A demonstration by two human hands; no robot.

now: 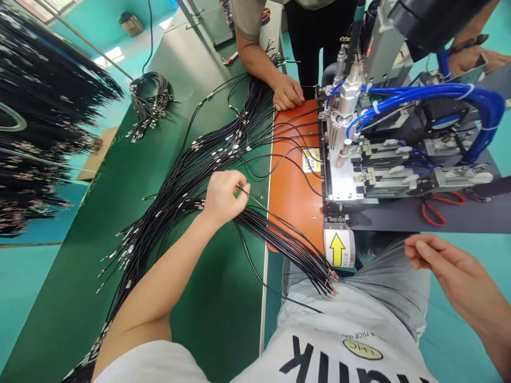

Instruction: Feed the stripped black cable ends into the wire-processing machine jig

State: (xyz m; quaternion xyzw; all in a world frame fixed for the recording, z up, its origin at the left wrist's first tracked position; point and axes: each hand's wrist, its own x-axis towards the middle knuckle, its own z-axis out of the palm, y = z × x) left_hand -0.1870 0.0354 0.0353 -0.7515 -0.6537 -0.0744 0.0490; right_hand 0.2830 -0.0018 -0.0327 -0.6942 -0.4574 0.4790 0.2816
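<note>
My left hand (227, 197) is pinched around a thin black cable (275, 214), above a bundle of black cables (279, 239) whose stripped, coppery ends hang over the bench edge near my lap. A larger heap of black cables (179, 181) with white tags runs along the green bench to the left. My right hand (443, 260) hovers at the right over my leg, fingers curled with thumb against index; whether anything small is between them is hidden. Several cables cross the orange plate (295, 197) into the metal machine (343, 175) ahead.
A co-worker's hand (288, 93) rests at the plate's far end. Blue air hoses (431, 93) arch over the machine. Red-handled scissors (437, 208) lie on the dark surface at right. A coiled cable bundle (151, 101) sits on the green bench (215, 308); more cables (43, 106) hang at left.
</note>
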